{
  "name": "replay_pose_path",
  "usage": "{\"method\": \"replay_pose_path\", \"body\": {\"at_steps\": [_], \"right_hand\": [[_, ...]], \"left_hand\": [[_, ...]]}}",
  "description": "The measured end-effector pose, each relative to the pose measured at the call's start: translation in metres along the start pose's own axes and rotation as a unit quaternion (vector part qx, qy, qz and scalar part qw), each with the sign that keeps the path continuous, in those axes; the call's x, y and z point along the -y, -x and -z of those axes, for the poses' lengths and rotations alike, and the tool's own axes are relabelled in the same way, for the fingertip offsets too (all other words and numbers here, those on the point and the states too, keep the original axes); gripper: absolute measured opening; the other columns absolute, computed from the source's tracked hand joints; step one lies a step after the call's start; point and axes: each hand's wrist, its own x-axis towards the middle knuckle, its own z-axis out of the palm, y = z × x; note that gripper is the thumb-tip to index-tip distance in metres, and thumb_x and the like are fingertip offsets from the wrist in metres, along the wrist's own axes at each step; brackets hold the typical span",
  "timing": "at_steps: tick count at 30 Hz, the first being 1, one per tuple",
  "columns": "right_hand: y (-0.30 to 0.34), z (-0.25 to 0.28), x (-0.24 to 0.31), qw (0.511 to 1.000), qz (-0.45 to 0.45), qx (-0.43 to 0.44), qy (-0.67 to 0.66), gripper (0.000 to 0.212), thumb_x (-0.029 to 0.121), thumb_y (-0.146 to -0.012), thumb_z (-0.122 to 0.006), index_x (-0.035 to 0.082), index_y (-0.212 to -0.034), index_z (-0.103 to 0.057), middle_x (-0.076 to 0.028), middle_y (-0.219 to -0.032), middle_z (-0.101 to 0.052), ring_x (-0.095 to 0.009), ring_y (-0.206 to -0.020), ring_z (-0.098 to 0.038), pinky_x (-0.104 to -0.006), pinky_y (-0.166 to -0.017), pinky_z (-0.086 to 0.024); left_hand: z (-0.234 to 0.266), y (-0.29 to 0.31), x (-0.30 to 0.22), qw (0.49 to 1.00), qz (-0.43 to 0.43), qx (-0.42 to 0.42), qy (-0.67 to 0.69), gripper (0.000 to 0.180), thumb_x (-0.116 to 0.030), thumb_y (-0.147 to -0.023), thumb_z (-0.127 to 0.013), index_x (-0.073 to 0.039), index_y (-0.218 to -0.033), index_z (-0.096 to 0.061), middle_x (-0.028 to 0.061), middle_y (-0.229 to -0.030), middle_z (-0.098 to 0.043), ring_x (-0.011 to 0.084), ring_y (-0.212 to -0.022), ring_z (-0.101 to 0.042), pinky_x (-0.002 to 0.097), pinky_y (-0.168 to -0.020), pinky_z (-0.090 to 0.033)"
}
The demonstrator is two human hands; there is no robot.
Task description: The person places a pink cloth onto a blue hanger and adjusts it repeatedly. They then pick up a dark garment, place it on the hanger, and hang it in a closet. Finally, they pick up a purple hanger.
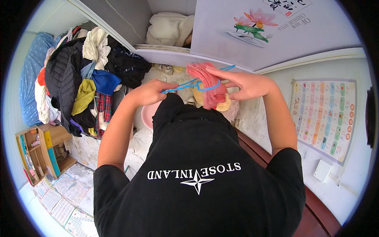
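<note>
My left hand (149, 93) is closed on one end of a thin blue wire-like hanger (185, 84); its hook shape does not show clearly. The hanger stretches across to my right hand, its far tip (228, 68) sticking out beyond. Draped over it is a pink-red knitted garment (213, 94), bunched in folds and slightly blurred, with a blue strand crossing its front. My right hand (249, 83) is closed at the garment's upper right side, fingers along its top and thumb lower down. Which kind of garment it is cannot be told.
A big heap of clothes (81, 75) fills the left side, above a small wooden shelf (57, 136). A pink basin (148, 115) stands partly behind my body. Ahead is an open cabinet with white bedding (167, 29) beside a sliding door (252, 39). A chart (323, 114) hangs right.
</note>
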Motion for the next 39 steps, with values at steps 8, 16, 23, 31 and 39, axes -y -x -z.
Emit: {"method": "replay_pose_path", "body": {"at_steps": [8,16,23,31,39], "right_hand": [[-0.035,-0.015,-0.025,0.931,0.027,-0.081,0.355,0.073,0.013,-0.08,-0.084,0.014,-0.148,-0.058,-0.012,-0.146,-0.059,-0.034,-0.121,-0.061,-0.0415,-0.099,-0.053],[-0.044,-0.029,-0.045,0.995,-0.075,-0.063,0.004,0.05,0.021,-0.089,-0.08,0.009,-0.134,-0.062,-0.009,-0.124,-0.069,-0.022,-0.115,-0.064,-0.0356,-0.102,-0.049],[-0.038,-0.027,-0.034,0.987,-0.108,-0.117,0.019,0.044,0.022,-0.095,-0.075,0.006,-0.133,-0.059,-0.011,-0.118,-0.07,-0.02,-0.11,-0.066,-0.0354,-0.099,-0.051],[-0.052,-0.036,-0.025,0.983,-0.066,-0.166,0.043,0.045,0.036,-0.095,-0.075,0.007,-0.127,-0.062,-0.014,-0.108,-0.073,-0.028,-0.1,-0.07,-0.0389,-0.09,-0.054],[-0.02,-0.014,-0.043,0.993,-0.087,-0.053,0.054,0.041,0.039,-0.094,-0.076,0.008,-0.118,-0.066,-0.014,-0.099,-0.073,-0.03,-0.095,-0.069,-0.0393,-0.083,-0.053]], "left_hand": [[-0.013,0.0,-0.008,0.984,0.076,0.083,0.136,0.055,-0.014,-0.083,-0.055,-0.006,-0.135,-0.071,0.0146,-0.08,-0.072,0.0208,-0.074,-0.067,0.0348,-0.071,-0.053],[-0.035,-0.008,-0.003,0.905,0.132,0.161,0.371,0.053,-0.012,-0.093,-0.051,-0.002,-0.143,-0.064,0.0121,-0.106,-0.074,0.0228,-0.083,-0.073,0.0337,-0.074,-0.062],[-0.019,0.004,-0.01,0.916,0.123,0.077,0.373,0.041,-0.038,-0.108,-0.059,0.001,-0.116,-0.068,0.0197,-0.128,-0.072,0.0251,-0.089,-0.076,0.0379,-0.073,-0.065],[-0.031,-0.005,-0.029,0.914,0.126,0.068,0.38,0.048,-0.044,-0.114,-0.044,0.001,-0.11,-0.06,0.0209,-0.112,-0.077,0.0242,-0.082,-0.077,0.0345,-0.07,-0.064],[-0.043,0.013,-0.016,0.91,0.125,0.033,0.393,0.048,-0.044,-0.115,-0.041,0.001,-0.106,-0.058,0.0242,-0.104,-0.078,0.0268,-0.083,-0.078,0.0353,-0.071,-0.064]]}}
